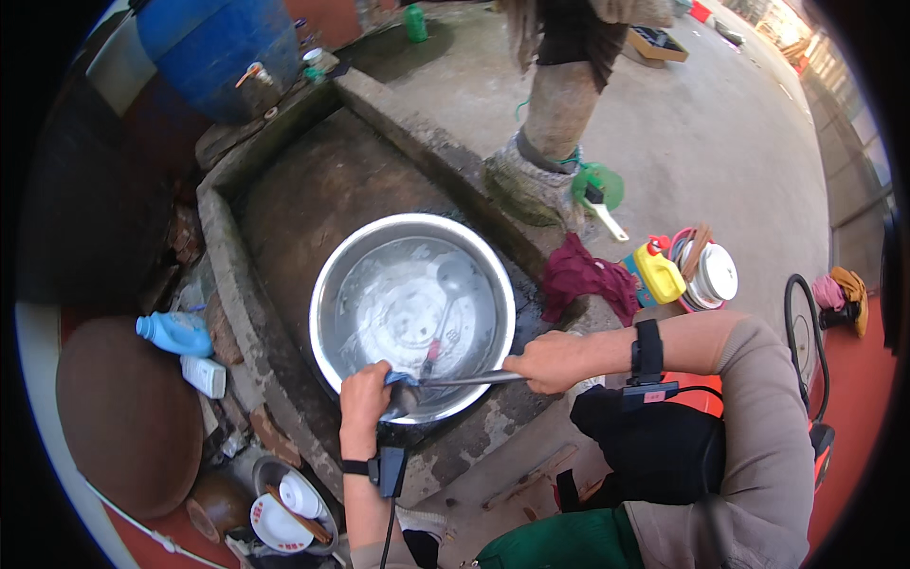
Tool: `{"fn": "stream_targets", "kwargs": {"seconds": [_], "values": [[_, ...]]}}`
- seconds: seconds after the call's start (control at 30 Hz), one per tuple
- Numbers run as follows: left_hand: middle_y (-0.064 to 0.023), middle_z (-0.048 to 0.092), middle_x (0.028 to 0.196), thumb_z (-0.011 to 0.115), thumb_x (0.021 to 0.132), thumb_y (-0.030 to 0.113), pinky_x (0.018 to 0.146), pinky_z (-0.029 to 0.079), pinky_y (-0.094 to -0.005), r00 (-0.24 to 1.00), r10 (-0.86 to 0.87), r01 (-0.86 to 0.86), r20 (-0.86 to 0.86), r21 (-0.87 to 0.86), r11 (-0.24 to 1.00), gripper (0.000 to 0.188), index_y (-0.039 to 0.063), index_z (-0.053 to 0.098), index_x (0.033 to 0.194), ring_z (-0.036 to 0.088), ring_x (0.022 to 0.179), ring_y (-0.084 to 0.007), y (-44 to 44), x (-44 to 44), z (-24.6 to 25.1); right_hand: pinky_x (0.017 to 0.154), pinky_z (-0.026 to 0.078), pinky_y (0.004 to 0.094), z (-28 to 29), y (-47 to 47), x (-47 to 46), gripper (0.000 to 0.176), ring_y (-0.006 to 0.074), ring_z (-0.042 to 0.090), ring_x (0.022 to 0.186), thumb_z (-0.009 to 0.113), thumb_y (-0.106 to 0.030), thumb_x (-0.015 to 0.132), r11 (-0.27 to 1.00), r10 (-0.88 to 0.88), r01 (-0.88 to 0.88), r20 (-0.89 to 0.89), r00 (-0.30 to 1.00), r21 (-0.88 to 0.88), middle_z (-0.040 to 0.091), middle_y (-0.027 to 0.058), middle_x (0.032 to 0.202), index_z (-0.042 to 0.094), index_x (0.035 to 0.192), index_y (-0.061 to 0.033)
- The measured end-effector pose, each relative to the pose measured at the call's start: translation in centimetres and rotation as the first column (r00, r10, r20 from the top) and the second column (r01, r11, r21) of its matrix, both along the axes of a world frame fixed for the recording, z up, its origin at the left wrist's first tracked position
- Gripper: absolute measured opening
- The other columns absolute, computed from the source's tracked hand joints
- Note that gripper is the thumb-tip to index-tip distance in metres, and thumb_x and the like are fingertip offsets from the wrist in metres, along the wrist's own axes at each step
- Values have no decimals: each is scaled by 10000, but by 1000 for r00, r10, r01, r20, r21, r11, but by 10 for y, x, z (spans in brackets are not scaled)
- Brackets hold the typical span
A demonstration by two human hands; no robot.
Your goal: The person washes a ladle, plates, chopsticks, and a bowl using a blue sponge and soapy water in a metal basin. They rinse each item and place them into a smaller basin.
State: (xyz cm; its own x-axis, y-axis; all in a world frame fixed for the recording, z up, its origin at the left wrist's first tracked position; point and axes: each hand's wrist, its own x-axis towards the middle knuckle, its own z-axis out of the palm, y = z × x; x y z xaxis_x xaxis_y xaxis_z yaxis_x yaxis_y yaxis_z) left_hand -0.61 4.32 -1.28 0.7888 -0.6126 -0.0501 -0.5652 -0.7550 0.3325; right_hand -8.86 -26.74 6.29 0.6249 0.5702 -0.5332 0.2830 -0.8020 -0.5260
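Observation:
A wide metal basin (321, 284) of water stands in a concrete trough. My right hand (551, 361) grips the long handle of a metal ladle (469, 379), which reaches across the basin's near rim. At the ladle's bowl, my left hand (365, 398) holds a blue cloth (402, 378) against it; its fingers are partly hidden. Another ladle (451, 277) with a pinkish-red part on its handle lies in the water, its bowl towards the far side.
Right of the trough are a maroon cloth (583, 277), a yellow jug (657, 274) and stacked plates (718, 274). Left are a blue bottle (178, 334) and an oval basin (266, 469) with bowls and chopsticks. The trough's concrete wall (245, 320) surrounds the basin; a post (561, 107) stands beyond.

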Motion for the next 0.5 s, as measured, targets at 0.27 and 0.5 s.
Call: {"fn": "stream_targets", "kwargs": {"seconds": [0.27, 0.5], "values": [[-29, 634, 805, 654, 774, 44, 657, 466, -234, 601, 260, -793, -756, -604, 77, 122, -8, 623, 880, 576, 699, -102, 25, 11, -14, 587, 450, 407, 6, -5, 5, 368, 346, 586, 643, 575, -161, 751, 918, -177, 253, -255, 951, 305, 578, 189, 693, 477, 1077, -21], [-69, 599, 835, 626, 801, 99, 486, 544, -262, 288, -192, -840, -938, -151, -522, 204, 55, 542, 982, 601, 617, -168, -46, -20, -49, 583, 443, 362, -4, 12, 5, 358, 315, 583, 643, 574, -157, 770, 904, -260, 323, -240, 936, 282, 562, 172, 694, 461, 1087, -34]]}}
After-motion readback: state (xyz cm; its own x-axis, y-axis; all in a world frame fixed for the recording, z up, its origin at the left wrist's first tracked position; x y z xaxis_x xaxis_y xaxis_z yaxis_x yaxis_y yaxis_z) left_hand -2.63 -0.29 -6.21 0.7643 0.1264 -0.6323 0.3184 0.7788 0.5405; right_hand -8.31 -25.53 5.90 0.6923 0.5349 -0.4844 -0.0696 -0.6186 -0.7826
